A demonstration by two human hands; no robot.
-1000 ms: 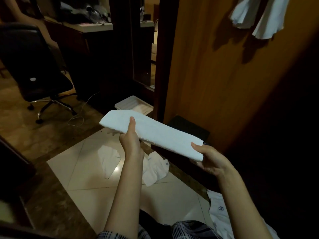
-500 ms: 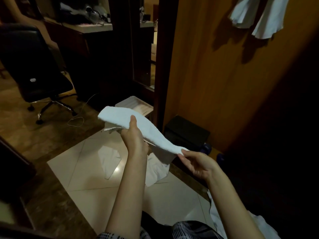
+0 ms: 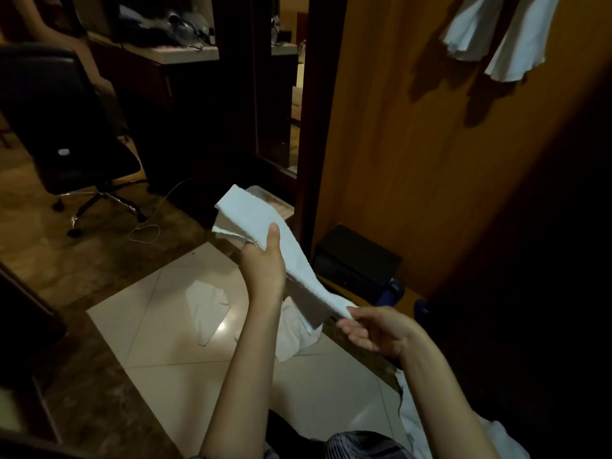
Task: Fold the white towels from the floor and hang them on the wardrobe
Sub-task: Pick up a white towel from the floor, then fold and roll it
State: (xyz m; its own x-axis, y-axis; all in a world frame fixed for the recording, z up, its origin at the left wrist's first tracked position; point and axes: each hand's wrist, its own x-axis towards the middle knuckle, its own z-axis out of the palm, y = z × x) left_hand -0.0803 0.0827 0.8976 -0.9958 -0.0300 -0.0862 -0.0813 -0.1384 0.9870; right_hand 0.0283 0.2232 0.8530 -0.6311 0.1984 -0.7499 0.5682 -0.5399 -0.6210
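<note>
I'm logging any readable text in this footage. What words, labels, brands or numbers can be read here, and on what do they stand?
None can be read.
The towel held by the left hand and right hand is plain white.
The hanging towels on the wardrobe show no print.
The pale patch on the office chair is too small and blurred to read.

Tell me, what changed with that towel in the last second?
The right hand brought its end of the folded towel down and in toward the left hand, so the flat strip now sags. Both hands kept their hold; the towels on the floor and on the wardrobe stayed put.
</note>
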